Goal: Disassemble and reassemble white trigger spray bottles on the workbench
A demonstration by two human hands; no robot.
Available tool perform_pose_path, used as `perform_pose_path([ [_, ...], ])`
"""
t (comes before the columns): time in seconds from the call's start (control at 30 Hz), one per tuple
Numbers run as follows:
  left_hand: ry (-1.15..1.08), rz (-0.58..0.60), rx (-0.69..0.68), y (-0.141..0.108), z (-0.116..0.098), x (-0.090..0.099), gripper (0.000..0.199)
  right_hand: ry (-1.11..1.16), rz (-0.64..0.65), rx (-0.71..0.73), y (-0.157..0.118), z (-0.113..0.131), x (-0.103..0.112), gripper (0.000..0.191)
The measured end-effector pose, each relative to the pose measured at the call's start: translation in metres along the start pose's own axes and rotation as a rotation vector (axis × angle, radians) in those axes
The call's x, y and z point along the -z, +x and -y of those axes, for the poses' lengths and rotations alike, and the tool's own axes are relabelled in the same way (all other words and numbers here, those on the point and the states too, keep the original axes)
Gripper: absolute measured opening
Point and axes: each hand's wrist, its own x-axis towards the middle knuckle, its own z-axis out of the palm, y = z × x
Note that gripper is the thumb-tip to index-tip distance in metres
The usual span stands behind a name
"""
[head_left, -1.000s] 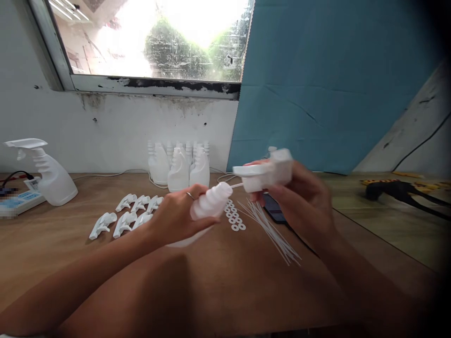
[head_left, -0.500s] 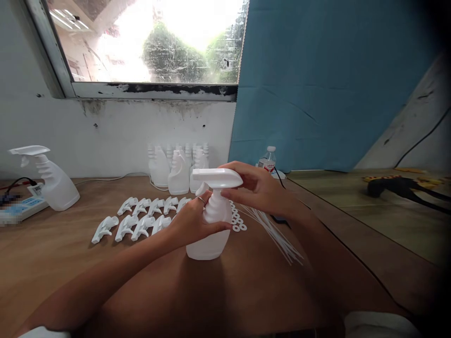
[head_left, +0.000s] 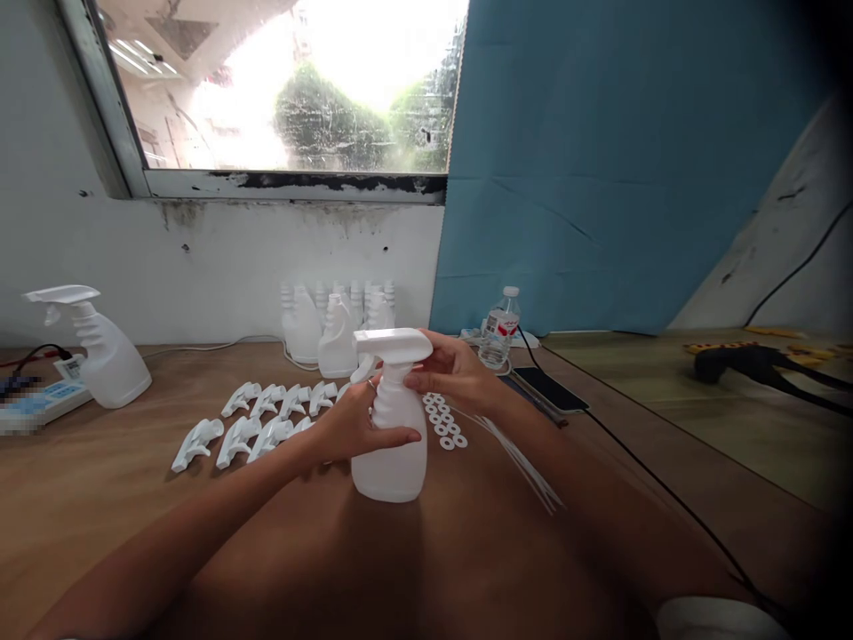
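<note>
A white spray bottle (head_left: 393, 467) stands upright on the brown table in front of me, its trigger head (head_left: 393, 345) seated on the neck and pointing left. My left hand (head_left: 360, 422) is wrapped round the bottle's upper body from the left, thumb across the front. At the neck, my right hand (head_left: 457, 369) grips the collar of the trigger head from the right, with thumb in front and fingers behind. Several loose trigger heads (head_left: 238, 440) lie in two rows to the left. Small white washers (head_left: 448, 427) and thin white tubes (head_left: 523, 462) lie to the right.
Several headless bottles (head_left: 338, 338) stand against the wall. At the far left, another spray bottle (head_left: 110, 356) with a head stands beside a blue-white device (head_left: 43, 404). A water bottle (head_left: 499, 329), a phone (head_left: 550, 389) and a black cable (head_left: 659, 480) are on the right.
The trigger head has turned slightly, and my right hand has shifted left with its fingers round the collar. My left hand still holds the bottle. The view has tilted up a little.
</note>
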Motion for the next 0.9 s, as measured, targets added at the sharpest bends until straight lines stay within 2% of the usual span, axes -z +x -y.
perform_pose_path([
  [0.13,0.056,-0.008,-0.048,0.0,0.007,-0.001,0.052,0.019,-0.011,-0.022,0.0,-0.004,-0.001,0.04],
  [0.2,0.091,0.043,-0.055,0.001,0.008,0.004,0.048,0.026,-0.019,-0.024,0.0,-0.005,-0.002,0.039],
  [0.27,0.14,0.142,-0.067,0.001,0.005,0.017,0.044,0.048,-0.032,-0.016,-0.001,-0.006,-0.005,0.038],
  [0.33,0.17,0.255,-0.086,0.002,0.001,0.038,0.04,0.082,-0.051,-0.001,-0.001,-0.01,-0.007,0.036],
  [0.4,0.15,0.313,-0.075,0.002,-0.004,0.06,0.037,0.141,-0.074,0.01,-0.001,-0.015,-0.011,0.037],
  [0.47,0.07,0.265,-0.053,0.002,-0.008,0.078,0.039,0.215,-0.078,0.004,0.0,-0.022,-0.015,0.04],
  [0.53,-0.034,0.095,-0.078,0.002,-0.013,0.086,0.046,0.293,-0.052,-0.01,0.0,-0.028,-0.02,0.042],
  [0.6,-0.117,-0.074,-0.127,0.004,-0.021,0.085,0.051,0.357,-0.036,-0.026,0.0,-0.034,-0.024,0.038],
  [0.67,-0.118,-0.169,-0.136,0.007,-0.03,0.079,0.046,0.389,-0.062,-0.037,0.0,-0.038,-0.028,0.035],
  [0.77,-0.038,-0.188,-0.112,0.013,-0.044,0.075,0.031,0.398,-0.103,-0.062,-0.002,-0.04,-0.033,0.032],
  [0.9,0.032,-0.149,-0.131,0.017,-0.052,0.083,0.029,0.453,-0.103,-0.054,-0.002,-0.037,-0.037,0.036],
])
